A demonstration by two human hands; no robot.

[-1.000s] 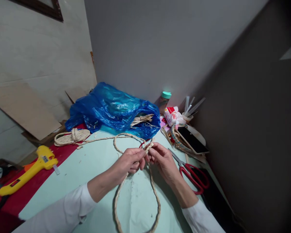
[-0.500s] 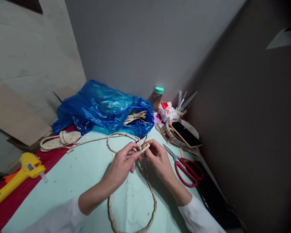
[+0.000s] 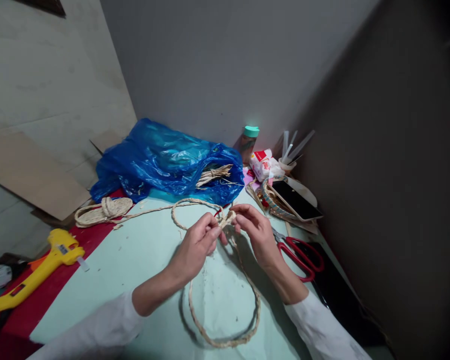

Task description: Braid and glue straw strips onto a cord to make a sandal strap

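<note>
A pale braided straw cord (image 3: 228, 344) hangs in a wide loop below my hands and makes a smaller loop behind them. Its knotted part lies between my fingers at mid-view. My left hand (image 3: 199, 239) pinches the knot from the left with thumb and curled fingers. From the right, my right hand (image 3: 255, 231) grips the same knot between thumb and fingertips. A small red bit shows just behind the knot; what it is I cannot make out. From the back loop the cord runs left to a wound bundle of cord (image 3: 105, 211).
Red-handled scissors (image 3: 302, 257) lie right of my right wrist, by a black flat object (image 3: 345, 295). A yellow glue gun (image 3: 41, 267) rests at left. Behind stand a blue plastic bag (image 3: 161, 165) with straw inside, a green-lidded jar (image 3: 248, 140) and a tablet (image 3: 296, 201).
Both hands have shifted slightly right and up in view with the knot. The fingers of my right hand have moved over the knot, and the lower loop has swung right and up.
</note>
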